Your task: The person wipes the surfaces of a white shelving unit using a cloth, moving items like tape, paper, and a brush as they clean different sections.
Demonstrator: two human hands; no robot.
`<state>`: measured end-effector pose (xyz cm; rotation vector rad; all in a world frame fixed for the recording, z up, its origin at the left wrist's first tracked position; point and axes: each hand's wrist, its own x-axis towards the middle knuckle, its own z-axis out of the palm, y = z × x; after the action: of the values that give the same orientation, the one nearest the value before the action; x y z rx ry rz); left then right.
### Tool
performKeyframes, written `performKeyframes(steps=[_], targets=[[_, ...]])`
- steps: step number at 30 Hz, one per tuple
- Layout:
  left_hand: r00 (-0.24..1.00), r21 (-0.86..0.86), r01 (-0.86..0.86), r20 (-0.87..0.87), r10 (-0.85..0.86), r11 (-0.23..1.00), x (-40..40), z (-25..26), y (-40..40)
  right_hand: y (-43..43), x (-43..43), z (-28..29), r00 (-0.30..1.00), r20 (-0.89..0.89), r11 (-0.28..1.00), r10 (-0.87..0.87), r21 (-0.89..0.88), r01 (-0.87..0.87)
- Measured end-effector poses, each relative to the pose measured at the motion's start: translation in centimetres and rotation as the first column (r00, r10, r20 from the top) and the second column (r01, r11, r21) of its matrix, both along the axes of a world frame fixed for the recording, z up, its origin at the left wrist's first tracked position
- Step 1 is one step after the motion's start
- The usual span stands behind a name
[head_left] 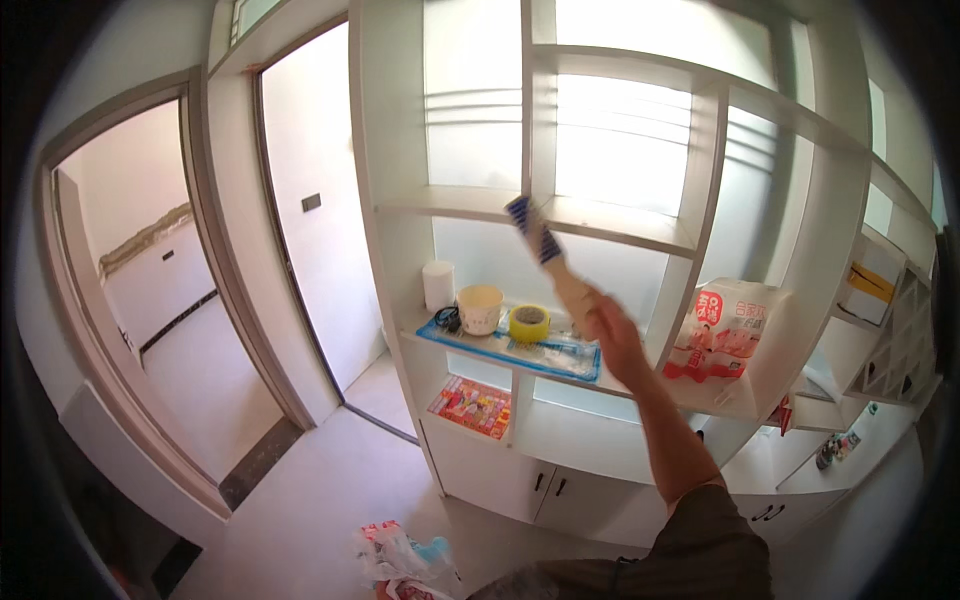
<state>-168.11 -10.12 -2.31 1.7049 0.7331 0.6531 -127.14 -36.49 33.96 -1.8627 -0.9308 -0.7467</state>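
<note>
My right hand (616,339) is raised in front of a white shelf unit (600,442). It grips a pale-handled tool (568,281) with a blue-and-white banded end, too blurred to name more closely. That end points up and left, overlapping the edge of a shelf board (622,234) from this view. At the bottom edge of the picture, a sliver of my left hand (383,591) shows at a crumpled clear plastic bag (401,559) with red and light-blue items in it. The bag hangs over the floor, and most of that hand is out of view.
One shelf carries a white roll (439,285), a black cable (448,319), a cream tub (480,310), yellow tape (529,324) and a blue-edged flat pack (450,334). Lower lies a red printed sheet (474,407). A printed plastic package (718,330) stands right. Doorways (196,225) open left.
</note>
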Motion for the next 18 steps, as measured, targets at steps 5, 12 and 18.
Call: performKeyframes(steps=[5,12,18], targets=[[0.977,-0.020,0.213,0.022,-0.213,0.977,3.0,-0.7,1.8,-5.1,2.7,11.6,0.841,0.304,0.805,-0.449,-0.272,0.528],[0.910,-0.553,0.409,0.304,-0.281,0.726,7.4,4.8,-0.3,-6.1,10.1,19.8,0.796,-0.074,0.567,-0.601,-0.742,0.359],[0.906,-0.624,0.420,0.322,-0.273,0.659,8.8,5.5,-1.1,-6.4,14.1,19.0,0.740,0.168,0.305,-0.651,-0.835,0.458]])
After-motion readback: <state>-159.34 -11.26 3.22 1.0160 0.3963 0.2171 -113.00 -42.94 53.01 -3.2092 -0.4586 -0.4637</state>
